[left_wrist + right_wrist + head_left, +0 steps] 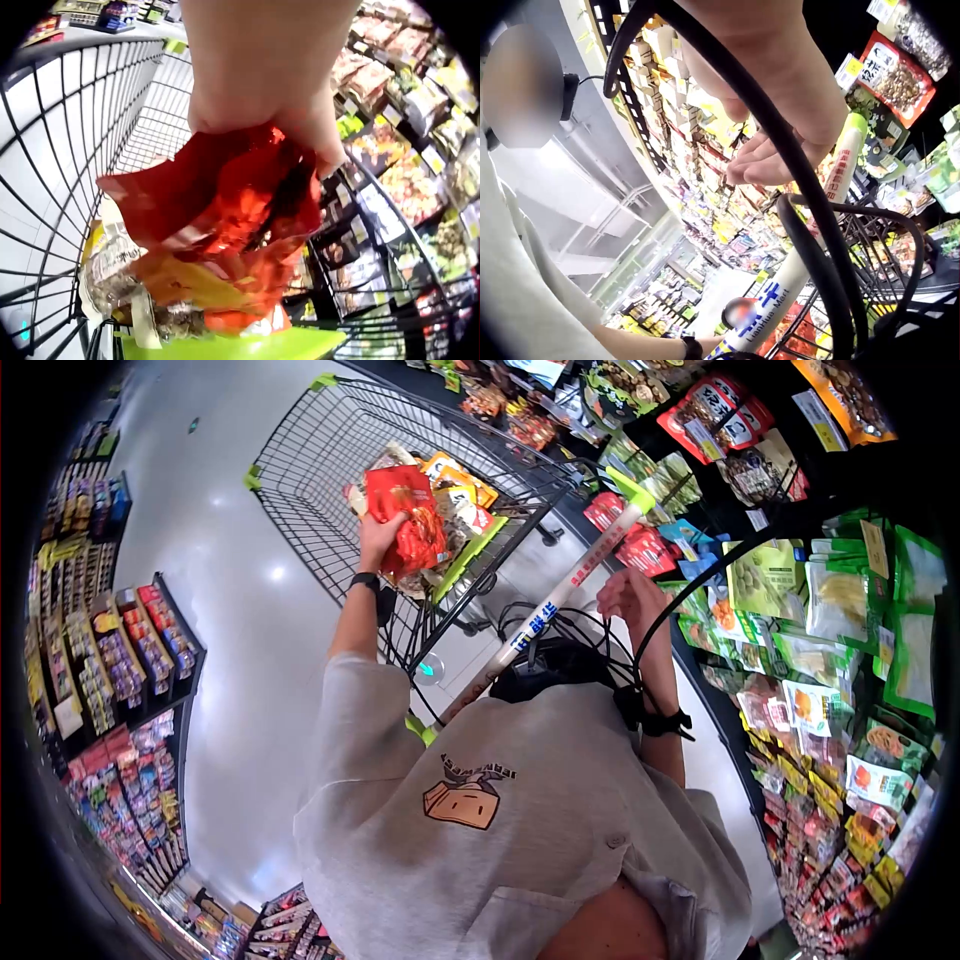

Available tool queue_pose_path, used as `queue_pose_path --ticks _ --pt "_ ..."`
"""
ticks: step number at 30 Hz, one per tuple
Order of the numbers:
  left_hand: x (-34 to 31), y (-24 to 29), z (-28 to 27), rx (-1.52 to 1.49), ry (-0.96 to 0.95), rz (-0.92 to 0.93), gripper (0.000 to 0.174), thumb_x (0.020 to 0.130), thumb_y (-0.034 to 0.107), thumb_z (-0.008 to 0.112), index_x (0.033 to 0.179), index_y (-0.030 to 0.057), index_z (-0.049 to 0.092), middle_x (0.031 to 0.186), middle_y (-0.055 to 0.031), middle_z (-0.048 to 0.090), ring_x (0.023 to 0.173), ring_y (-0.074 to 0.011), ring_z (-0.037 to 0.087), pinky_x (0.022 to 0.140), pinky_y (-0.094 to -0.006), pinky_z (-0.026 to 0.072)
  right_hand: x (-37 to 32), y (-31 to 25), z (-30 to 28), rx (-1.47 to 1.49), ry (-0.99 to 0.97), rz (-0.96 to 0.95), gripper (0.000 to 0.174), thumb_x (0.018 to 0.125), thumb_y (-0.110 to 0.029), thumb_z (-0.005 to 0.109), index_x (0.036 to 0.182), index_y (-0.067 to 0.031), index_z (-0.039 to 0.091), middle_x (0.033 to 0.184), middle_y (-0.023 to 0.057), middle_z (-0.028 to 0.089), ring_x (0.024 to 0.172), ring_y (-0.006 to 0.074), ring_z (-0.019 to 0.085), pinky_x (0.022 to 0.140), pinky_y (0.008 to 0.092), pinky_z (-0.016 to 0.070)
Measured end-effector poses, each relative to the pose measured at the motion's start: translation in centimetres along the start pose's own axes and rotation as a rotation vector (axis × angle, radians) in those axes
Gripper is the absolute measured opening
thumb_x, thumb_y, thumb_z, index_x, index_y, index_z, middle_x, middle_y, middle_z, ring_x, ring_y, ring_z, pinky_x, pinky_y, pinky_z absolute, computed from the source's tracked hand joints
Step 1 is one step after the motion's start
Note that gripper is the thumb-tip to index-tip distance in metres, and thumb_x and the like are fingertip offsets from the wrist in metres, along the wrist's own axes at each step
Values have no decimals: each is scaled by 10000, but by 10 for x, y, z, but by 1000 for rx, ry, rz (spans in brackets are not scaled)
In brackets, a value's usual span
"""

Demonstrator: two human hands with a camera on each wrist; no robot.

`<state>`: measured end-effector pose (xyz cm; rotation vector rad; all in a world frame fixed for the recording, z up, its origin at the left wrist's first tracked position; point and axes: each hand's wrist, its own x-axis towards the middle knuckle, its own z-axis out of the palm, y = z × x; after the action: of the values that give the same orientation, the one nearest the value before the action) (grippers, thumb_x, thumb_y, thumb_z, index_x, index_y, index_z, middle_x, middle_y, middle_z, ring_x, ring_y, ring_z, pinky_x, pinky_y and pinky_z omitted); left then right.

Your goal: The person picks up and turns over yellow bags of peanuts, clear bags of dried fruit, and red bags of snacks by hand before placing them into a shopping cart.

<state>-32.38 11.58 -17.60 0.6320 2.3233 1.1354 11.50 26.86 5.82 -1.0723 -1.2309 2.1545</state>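
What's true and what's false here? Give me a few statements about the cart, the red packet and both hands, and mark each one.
1. The left-hand grip holds a red snack packet. True.
2. The packet is held over the shopping cart. True.
3. The cart is empty. False: several snack packets already lie in it.
4. The right-hand grip holds a green packet. False: its fingers are loosely curled and hold nothing, near the cart handle.
5. Shelves of packaged goods stand on the person's right. True.
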Motion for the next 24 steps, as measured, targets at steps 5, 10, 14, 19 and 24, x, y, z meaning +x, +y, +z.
queue_pose_path --ticks 5,10,14,19,24 --pt "-33 34 88 537 -51 135 532 690 437 692 1026 41 579 840 -194 660 748 -341 653 697 -438 529 -10 3 5 -13 99 -17 373 981 -318 388 871 -14 573 767 77 630 656 140 607 619 247 467" --pt "-48 62 155 605 -60 419 482 709 282 695 1095 51 521 938 -193 641 799 -366 637 708 -455 520 -11 5 16 -68 121 24 383 979 -339 387 875 -18 568 779 75 623 684 142 598 635 249 451" --pt "-29 57 158 489 -225 157 597 640 300 751 1122 52 501 919 -217 648 848 -360 636 744 -448 519 -9 5 19 -66 57 25 393 978 -344 394 896 -8 581 797 70 631 691 136 598 641 243 448" --pt "-17 55 165 547 -299 21 643 621 319 760 1162 81 509 992 -230 636 932 -352 626 802 -436 510 -12 3 11 -52 74 27 380 976 -334 408 896 -2 577 802 70 629 688 137 601 636 238 450" --pt "-18 77 170 577 -304 -170 601 692 345 730 1195 93 517 1153 -164 593 1069 -377 572 903 -495 457 -17 6 -5 -20 144 7 368 974 -330 420 904 -3 575 802 74 628 687 144 604 656 249 474"
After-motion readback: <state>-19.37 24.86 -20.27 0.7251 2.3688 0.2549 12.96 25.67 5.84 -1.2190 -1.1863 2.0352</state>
